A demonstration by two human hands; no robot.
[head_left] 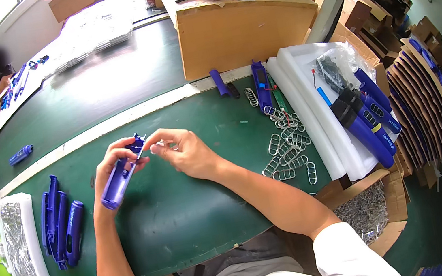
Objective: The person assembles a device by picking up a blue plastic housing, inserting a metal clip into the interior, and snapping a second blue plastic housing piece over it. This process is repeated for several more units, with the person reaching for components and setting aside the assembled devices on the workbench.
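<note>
Both forearms rise from six o'clock; my left hand [114,158] grips the blue handle shell [120,177] at center, right hand [183,151] pinching a small metal piece [147,146] at its top. That piece could slip onto the green table [187,214].

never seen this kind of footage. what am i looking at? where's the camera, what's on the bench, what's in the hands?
One picture, from a wide fisheye camera worn on a person's head, looking down; that is why straight edges bend. No robot: two bare hands over a green bench. The left hand holds a blue plastic handle shell. The right hand pinches a small metal part at the shell's top end. To the left lie more blue shells and a white tray of metal bits. To the right lie metal wire clips, white foam sheets and finished blue tools.
</note>
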